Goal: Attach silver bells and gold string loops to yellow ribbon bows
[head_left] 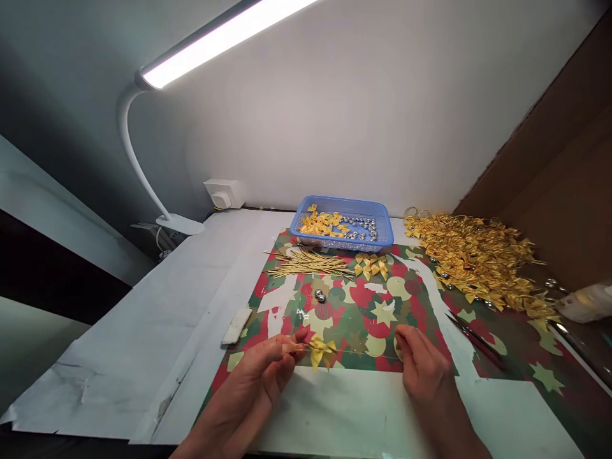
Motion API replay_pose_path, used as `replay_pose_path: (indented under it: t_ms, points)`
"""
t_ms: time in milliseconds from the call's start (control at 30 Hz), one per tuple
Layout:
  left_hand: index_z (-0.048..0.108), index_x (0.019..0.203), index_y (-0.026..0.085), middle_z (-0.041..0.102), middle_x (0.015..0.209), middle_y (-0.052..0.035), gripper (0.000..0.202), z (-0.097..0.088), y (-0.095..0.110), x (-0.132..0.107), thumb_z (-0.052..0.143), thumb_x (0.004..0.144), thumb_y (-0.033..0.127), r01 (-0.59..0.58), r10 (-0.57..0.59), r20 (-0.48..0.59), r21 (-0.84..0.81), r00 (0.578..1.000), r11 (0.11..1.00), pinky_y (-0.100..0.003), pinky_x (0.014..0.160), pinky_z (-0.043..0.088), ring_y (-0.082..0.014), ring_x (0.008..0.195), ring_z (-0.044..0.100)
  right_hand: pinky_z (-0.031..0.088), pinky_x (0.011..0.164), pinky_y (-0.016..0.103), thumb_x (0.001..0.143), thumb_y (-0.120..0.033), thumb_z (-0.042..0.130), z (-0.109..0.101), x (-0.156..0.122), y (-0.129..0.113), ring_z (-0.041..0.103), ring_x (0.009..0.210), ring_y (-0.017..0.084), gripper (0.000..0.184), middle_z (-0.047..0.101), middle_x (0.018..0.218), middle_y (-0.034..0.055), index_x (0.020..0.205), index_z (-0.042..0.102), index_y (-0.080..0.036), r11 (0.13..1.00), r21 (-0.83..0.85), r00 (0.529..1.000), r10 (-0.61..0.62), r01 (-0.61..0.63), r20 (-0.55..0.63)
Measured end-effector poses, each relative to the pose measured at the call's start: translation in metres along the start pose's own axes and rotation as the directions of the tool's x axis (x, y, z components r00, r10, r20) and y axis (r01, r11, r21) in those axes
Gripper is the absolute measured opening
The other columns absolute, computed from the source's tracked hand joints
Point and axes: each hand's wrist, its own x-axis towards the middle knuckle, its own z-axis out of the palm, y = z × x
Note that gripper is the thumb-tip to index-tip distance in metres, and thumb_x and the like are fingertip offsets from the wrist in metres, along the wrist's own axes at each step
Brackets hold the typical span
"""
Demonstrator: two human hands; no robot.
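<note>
your left hand [262, 366] pinched a glossy yellow ribbon bow [322, 349] above the tabletop's [344, 408] near edge, your right hand [425, 364] a fine strand [368, 354]; the back-edge blue basket [356, 205] held more bows [319, 223], silver balls [367, 228].

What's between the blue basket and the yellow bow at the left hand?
Head view: gold stems nearest the basket, small bows at their right; then silver beads nearer the yellow bow, all on the patterned sheet.
</note>
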Motion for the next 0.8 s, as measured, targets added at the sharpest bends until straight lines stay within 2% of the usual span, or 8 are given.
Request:
replay_pose_path:
  t_ms: [167,267,333,400,500,633,700,800]
  points:
    - [0.066,0.053,0.019,0.060,0.061,-0.0046,0.018,0.010,-0.003,-0.005,0.069,0.070,0.012,-0.024,0.016,0.100,0.077,0.995,0.997,-0.012,0.058,0.049,-0.0204,0.103,0.061,0.046,0.053,0.023,0.097,-0.030,0.044,-0.008,0.002,-0.023,0.057,0.056,0.015,0.018,0.060,0.067,-0.0021,0.104,0.060,-0.024,0.973,0.161,0.977,0.135,-0.162,0.166]
    - [0.064,0.055,0.019,0.061,0.061,-0.0020,0.016,0.013,-0.003,-0.006,0.067,0.070,0.012,-0.046,0.024,0.181,0.119,0.983,0.992,-0.016,0.062,0.048,-0.0155,0.077,0.061,0.038,0.047,0.021,0.096,-0.033,0.046,-0.003,0.002,-0.048,0.049,0.054,0.012,0.021,0.059,0.072,-0.0019,0.097,0.064,-0.024,0.855,0.351,0.860,0.190,-0.382,0.473]
    - [0.063,0.057,0.018,0.066,0.075,-0.0005,0.013,0.012,-0.001,-0.006,0.064,0.068,0.012,-0.038,0.015,0.235,0.093,0.972,0.995,-0.018,0.060,0.045,-0.0082,0.057,0.051,0.037,0.048,0.021,0.094,-0.033,0.049,0.005,0.003,-0.064,0.046,0.054,0.011,0.023,0.060,0.076,-0.0010,0.094,0.069,-0.022,0.792,0.398,0.788,0.163,-0.463,0.593]
    - [0.063,0.060,0.017,0.067,0.089,0.0002,0.009,0.011,0.001,-0.007,0.063,0.067,0.013,-0.021,0.009,0.282,0.038,0.959,0.999,-0.019,0.060,0.044,-0.0047,0.050,0.042,0.038,0.052,0.021,0.090,-0.032,0.057,0.012,0.005,-0.079,0.046,0.058,0.010,0.020,0.063,0.082,-0.0005,0.097,0.072,-0.022,0.769,0.412,0.753,0.133,-0.489,0.645]
    - [0.063,0.061,0.017,0.063,0.088,0.0001,0.006,0.011,0.003,-0.009,0.063,0.067,0.015,-0.017,0.020,0.330,-0.012,0.944,1.000,-0.023,0.065,0.046,-0.0065,0.052,0.040,0.032,0.054,0.020,0.084,-0.027,0.065,0.016,0.006,-0.094,0.040,0.060,0.009,0.015,0.057,0.079,-0.0032,0.096,0.074,-0.022,0.706,0.442,0.680,0.076,-0.554,0.730]
    - [0.061,0.061,0.017,0.060,0.090,-0.0005,0.006,0.015,0.003,-0.012,0.063,0.066,0.016,-0.075,0.063,0.287,0.034,0.956,0.997,-0.022,0.060,0.042,-0.0078,0.054,0.041,0.025,0.052,0.021,0.091,-0.034,0.057,0.013,0.004,-0.103,0.032,0.060,0.010,0.023,0.042,0.066,-0.0049,0.095,0.074,-0.019,0.560,0.507,0.594,-0.031,-0.656,0.804]
    - [0.060,0.061,0.017,0.060,0.089,0.0000,0.006,0.017,0.003,-0.012,0.062,0.066,0.016,-0.105,0.085,0.264,0.062,0.961,0.992,-0.022,0.057,0.040,-0.0065,0.052,0.038,0.025,0.050,0.021,0.091,-0.041,0.056,0.014,0.000,-0.103,0.032,0.058,0.010,0.029,0.041,0.063,-0.0048,0.092,0.075,-0.018,0.540,0.537,0.620,-0.037,-0.648,0.784]
    - [0.059,0.063,0.018,0.059,0.088,0.0001,0.009,0.017,0.002,-0.015,0.063,0.071,0.019,-0.227,0.173,0.259,0.195,0.950,0.954,-0.022,0.050,0.035,-0.0059,0.049,0.036,0.030,0.050,0.023,0.090,-0.039,0.056,0.020,-0.008,-0.100,0.042,0.057,0.012,0.029,0.052,0.063,-0.0020,0.080,0.074,-0.018,0.690,0.530,0.765,0.052,-0.492,0.642]
